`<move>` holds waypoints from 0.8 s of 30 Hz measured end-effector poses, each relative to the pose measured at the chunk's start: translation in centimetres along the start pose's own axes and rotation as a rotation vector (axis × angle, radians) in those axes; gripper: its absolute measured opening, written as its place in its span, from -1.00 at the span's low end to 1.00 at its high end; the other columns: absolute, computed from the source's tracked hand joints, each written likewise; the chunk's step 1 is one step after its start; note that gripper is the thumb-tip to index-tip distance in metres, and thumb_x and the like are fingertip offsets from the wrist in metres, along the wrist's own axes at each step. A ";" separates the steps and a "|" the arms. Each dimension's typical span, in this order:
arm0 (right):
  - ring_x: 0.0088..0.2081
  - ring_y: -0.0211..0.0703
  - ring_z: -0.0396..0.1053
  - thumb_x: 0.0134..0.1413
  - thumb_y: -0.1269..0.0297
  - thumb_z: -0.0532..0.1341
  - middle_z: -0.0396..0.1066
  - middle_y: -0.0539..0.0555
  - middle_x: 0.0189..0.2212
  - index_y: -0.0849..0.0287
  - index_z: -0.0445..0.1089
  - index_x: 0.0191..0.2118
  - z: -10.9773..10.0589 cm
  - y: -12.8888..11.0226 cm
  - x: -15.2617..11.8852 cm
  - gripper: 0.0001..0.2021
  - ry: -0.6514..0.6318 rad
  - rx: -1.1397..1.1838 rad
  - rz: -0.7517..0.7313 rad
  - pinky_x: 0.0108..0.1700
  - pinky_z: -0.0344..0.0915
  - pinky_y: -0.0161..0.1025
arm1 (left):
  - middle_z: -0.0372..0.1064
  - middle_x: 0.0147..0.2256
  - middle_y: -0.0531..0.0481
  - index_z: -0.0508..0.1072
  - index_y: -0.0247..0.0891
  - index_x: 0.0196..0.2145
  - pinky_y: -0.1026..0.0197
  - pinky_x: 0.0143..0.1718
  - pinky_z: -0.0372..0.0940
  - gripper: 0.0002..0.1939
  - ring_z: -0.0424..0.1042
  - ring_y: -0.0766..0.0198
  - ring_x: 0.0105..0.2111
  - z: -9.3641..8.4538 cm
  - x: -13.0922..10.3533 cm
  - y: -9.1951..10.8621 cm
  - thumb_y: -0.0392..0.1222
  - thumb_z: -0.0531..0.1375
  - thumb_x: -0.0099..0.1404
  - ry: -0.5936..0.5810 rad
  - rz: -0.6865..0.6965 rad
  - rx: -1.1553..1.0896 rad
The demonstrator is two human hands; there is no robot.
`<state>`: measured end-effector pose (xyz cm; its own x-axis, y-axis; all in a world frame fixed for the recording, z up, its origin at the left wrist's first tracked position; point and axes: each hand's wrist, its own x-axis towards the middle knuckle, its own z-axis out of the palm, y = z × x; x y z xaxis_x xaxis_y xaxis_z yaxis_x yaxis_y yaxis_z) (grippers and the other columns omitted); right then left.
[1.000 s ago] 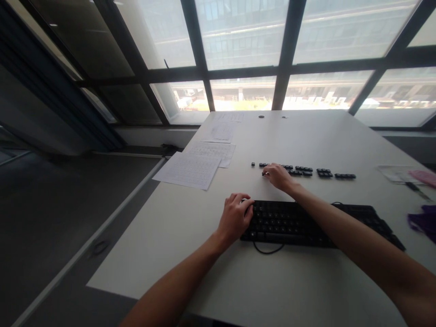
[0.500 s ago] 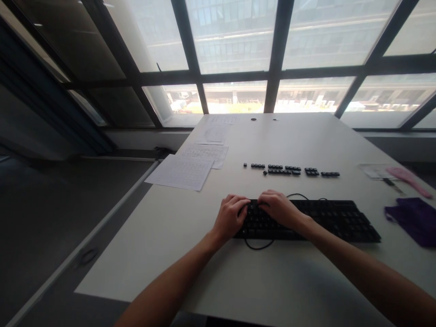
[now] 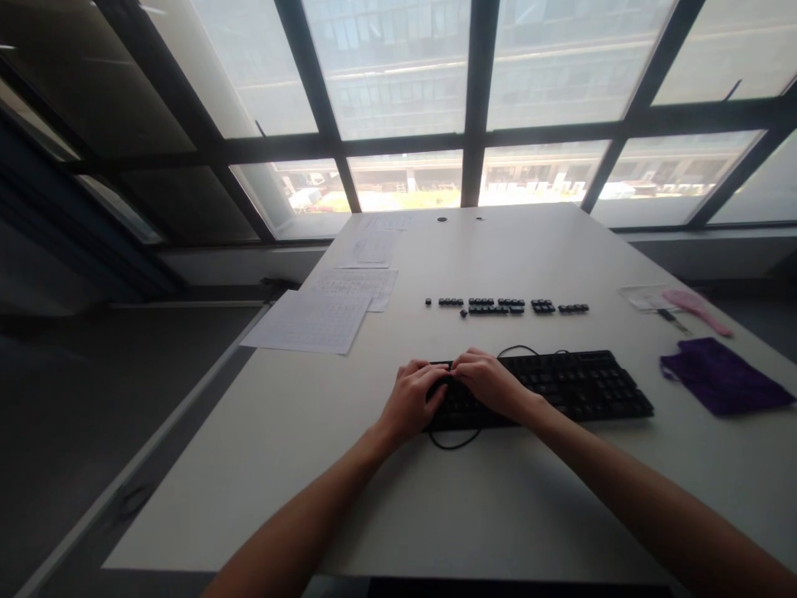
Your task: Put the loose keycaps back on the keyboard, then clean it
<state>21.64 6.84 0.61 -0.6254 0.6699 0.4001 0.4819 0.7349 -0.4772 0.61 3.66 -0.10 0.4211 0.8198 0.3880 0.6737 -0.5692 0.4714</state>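
Left grip and right grip curl close together.

The person I'm watching has bare hands and bare arms: a left hand and a right hand, both ungloved, with slim fingers and softly rounded knuckles. The wrists narrow neatly, then a left forearm and a right forearm lengthen out, slender and smooth-lined, each thickening gradually toward the elbow. Fingernails are too small for me to make out
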 end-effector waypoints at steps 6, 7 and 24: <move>-0.21 -0.10 0.38 0.24 0.58 0.15 0.51 0.11 -0.30 0.14 0.56 -0.24 0.1 0.3 -0.5 -0.74 0.029 0.037 0.015 -0.13 0.37 -0.20 | 0.58 -0.21 0.00 0.55 -0.15 -0.24 0.02 -0.04 0.26 -0.95 0.45 0.11 -0.14 0.3 1.8 -0.1 -0.24 0.26 0.34 0.019 -0.034 -0.022; -0.21 -0.10 0.38 0.23 0.58 0.16 0.50 0.11 -0.31 0.14 0.56 -0.24 0.2 0.4 -0.5 -0.74 0.032 0.035 0.025 -0.13 0.37 -0.20 | 0.57 -0.25 0.00 0.55 -0.15 -0.28 0.03 -0.05 0.26 -0.96 0.46 0.11 -0.16 0.4 2.0 -0.1 -0.23 0.27 0.34 0.021 -0.040 -0.019; -0.20 -0.09 0.46 0.25 0.48 0.23 0.55 0.10 -0.30 0.15 0.54 -0.19 0.9 0.5 -1.0 -0.86 0.097 0.034 0.178 -0.10 0.34 -0.20 | 0.59 -0.21 -0.02 0.61 -0.11 -0.17 0.00 -0.05 0.30 -0.85 0.45 0.12 -0.17 1.0 2.1 -1.2 -0.23 0.24 0.36 0.031 0.039 -0.004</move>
<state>21.97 6.52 -0.72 -0.4697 0.7970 0.3798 0.5571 0.6013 -0.5728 1.31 6.10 -0.60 0.4277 0.7947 0.4308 0.6548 -0.6009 0.4583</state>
